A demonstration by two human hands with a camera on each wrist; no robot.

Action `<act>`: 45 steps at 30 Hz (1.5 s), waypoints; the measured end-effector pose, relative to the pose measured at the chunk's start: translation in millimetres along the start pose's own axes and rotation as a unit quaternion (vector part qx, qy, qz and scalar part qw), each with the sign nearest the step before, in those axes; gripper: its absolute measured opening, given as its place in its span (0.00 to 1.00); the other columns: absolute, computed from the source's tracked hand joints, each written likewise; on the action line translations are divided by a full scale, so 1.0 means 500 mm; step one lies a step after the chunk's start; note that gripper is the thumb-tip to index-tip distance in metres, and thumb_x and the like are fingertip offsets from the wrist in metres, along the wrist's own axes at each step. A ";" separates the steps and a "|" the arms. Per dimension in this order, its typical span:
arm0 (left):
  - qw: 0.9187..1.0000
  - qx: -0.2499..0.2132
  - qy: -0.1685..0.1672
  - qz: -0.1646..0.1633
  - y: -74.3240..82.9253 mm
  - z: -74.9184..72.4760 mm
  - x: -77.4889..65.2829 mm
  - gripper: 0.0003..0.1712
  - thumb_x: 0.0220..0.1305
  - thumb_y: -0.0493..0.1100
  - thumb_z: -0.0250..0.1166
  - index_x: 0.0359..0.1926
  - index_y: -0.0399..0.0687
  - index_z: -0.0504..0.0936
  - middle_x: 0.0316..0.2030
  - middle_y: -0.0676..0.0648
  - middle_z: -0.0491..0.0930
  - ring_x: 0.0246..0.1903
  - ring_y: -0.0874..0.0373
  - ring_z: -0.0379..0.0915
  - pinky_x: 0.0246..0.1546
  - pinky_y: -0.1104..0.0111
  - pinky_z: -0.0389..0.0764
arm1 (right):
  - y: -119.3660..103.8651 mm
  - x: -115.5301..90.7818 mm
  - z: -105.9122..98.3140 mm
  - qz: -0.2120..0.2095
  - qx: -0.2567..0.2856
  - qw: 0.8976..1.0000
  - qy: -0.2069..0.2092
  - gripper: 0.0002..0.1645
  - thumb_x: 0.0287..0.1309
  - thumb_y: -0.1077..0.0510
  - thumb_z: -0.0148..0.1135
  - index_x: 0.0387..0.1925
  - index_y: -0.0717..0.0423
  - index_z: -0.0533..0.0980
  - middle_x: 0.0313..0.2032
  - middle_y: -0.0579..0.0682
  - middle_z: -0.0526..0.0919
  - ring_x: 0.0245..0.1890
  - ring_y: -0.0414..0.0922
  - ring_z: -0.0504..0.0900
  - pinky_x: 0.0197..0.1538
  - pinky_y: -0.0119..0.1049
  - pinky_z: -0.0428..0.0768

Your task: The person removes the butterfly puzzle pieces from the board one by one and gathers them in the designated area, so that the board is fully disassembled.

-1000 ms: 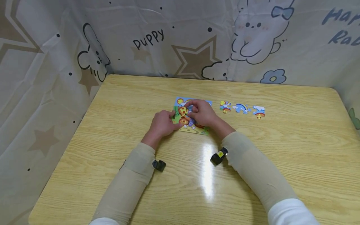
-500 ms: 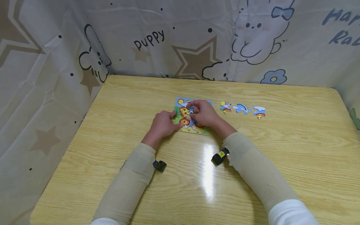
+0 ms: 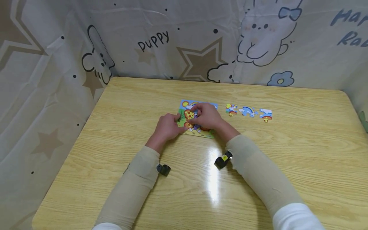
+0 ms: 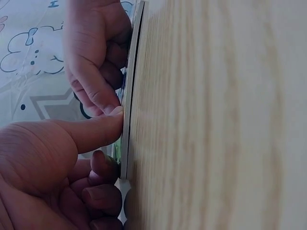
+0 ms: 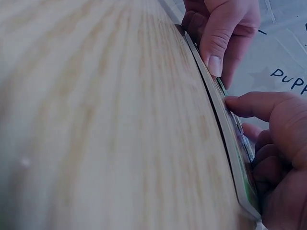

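Note:
A colourful jigsaw puzzle [image 3: 198, 133] in a thin board lies on the table, with a sun, rainbow and butterfly picture. My left hand [image 3: 167, 126] grips its near left corner, thumb along the front and curled fingers by the left side. In the left wrist view the left thumb [image 4: 96, 134] lies against the board's edge [image 4: 136, 57]. My right hand [image 3: 209, 116] is over the middle of the puzzle. Its thumb presses beside the butterfly's yellow wing [image 3: 188, 114], and the index finger touches down farther back. The right palm and curled fingers hide the puzzle's right part.
To the right of the board lie three loose puzzle pieces: one with a sun [image 3: 231, 109], one with a rainbow [image 3: 248, 111] and one with a cloud [image 3: 265, 115]. A printed cloth [image 3: 201, 38] hangs behind the wooden table [image 3: 184, 191].
My right thumb has shifted left and slightly nearer across the puzzle. My left hand keeps its place at the corner, and the loose pieces stay put.

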State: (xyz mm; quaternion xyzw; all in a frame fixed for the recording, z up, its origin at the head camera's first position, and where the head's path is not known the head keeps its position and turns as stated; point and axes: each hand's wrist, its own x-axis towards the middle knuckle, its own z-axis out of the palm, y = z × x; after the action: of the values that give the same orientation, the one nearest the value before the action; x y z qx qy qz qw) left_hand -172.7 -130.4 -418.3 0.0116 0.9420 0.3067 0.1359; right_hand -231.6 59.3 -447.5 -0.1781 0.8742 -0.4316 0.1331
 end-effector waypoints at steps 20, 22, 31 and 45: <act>1.000 0.019 -0.003 -0.006 0.005 0.003 -0.004 0.40 0.61 0.53 0.73 0.69 0.39 0.70 0.53 0.40 0.82 0.50 0.47 0.77 0.56 0.57 0.73 | 0.007 -0.037 -0.039 -0.009 -0.001 1.000 0.004 0.22 0.51 0.56 0.78 0.47 0.56 0.80 0.18 0.48 0.67 0.19 0.43 0.65 0.30 0.39 0.67; 1.000 0.018 -0.002 -0.005 0.005 0.003 -0.004 0.40 0.61 0.53 0.73 0.68 0.39 0.71 0.60 0.41 0.77 0.56 0.46 0.74 0.58 0.56 0.71 | 0.013 -0.041 -0.042 -0.005 0.003 1.000 0.004 0.22 0.50 0.56 0.78 0.47 0.55 0.80 0.18 0.48 0.67 0.19 0.43 0.65 0.31 0.39 0.67; 1.000 0.016 0.001 -0.015 0.003 0.002 -0.004 0.41 0.61 0.54 0.73 0.68 0.39 0.71 0.64 0.43 0.73 0.64 0.44 0.67 0.62 0.56 0.67 | 0.028 -0.064 -0.055 -0.017 0.029 0.999 0.012 0.22 0.49 0.59 0.77 0.47 0.58 0.80 0.16 0.47 0.64 0.18 0.43 0.64 0.31 0.40 0.67; 1.000 0.002 0.014 -0.014 0.003 0.008 -0.003 0.41 0.59 0.52 0.75 0.68 0.40 0.73 0.51 0.41 0.83 0.51 0.46 0.74 0.57 0.57 0.71 | 0.058 -0.113 -0.091 0.003 0.034 0.999 0.031 0.24 0.49 0.55 0.79 0.48 0.55 0.81 0.17 0.47 0.59 0.18 0.44 0.58 0.32 0.42 0.65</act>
State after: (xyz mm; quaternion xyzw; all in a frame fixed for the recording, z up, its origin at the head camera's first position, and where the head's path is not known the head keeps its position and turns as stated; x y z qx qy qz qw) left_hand -170.3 -127.0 -420.0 -0.0056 0.9444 0.3033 0.1272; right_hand -203.9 132.0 -439.2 -0.1574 0.8634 -0.4657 0.1136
